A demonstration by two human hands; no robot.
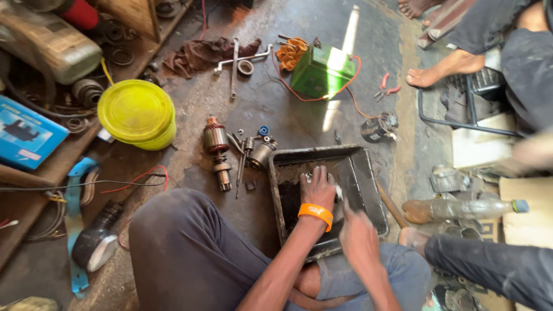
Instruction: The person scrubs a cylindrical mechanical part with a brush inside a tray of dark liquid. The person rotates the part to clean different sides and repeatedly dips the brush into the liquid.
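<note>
My left hand [318, 187], with an orange wristband, rests inside a black metal tray [368, 173] on the floor and grips a small pale metal part [337, 192] that is mostly hidden by the fingers. My right hand [357, 233] is blurred, just right of the left wrist over the tray's near edge; what it holds cannot be made out. A copper-wound motor armature [217, 150] lies left of the tray with bolts and a small cylindrical housing [260, 153] beside it.
A yellow lidded bucket [138, 113] stands at the left and a green battery [321, 70] with red wires at the back. Wrenches [235, 62], a brown rag, red pliers [386, 88], a plastic bottle [461, 209] and another person's bare feet [438, 72] surround the spot.
</note>
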